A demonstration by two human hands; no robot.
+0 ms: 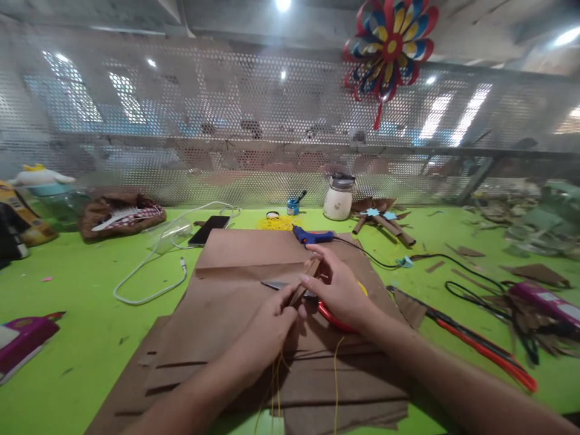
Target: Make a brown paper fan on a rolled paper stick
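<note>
Our left grip (270, 326) is clamped on the lower end of a brown strip (296, 295); our right grip (339, 285) pinches its upper end between thumb and fingers. We hold the strip tilted above stacked brown paper (226, 302) on the green counter (90, 272). Scissors (273, 284) lie partly hidden behind our grips, blades pointing left. Yellow threads (336, 377) trail on our side of the paper. Glue gun (315, 236) rests at the paper's far edge; phone (210, 231) lies left of it.

A narrow brown paper strip (298, 295), partly hidden, tilts from near left to far right, mid-scene, its far end raised.
</note>
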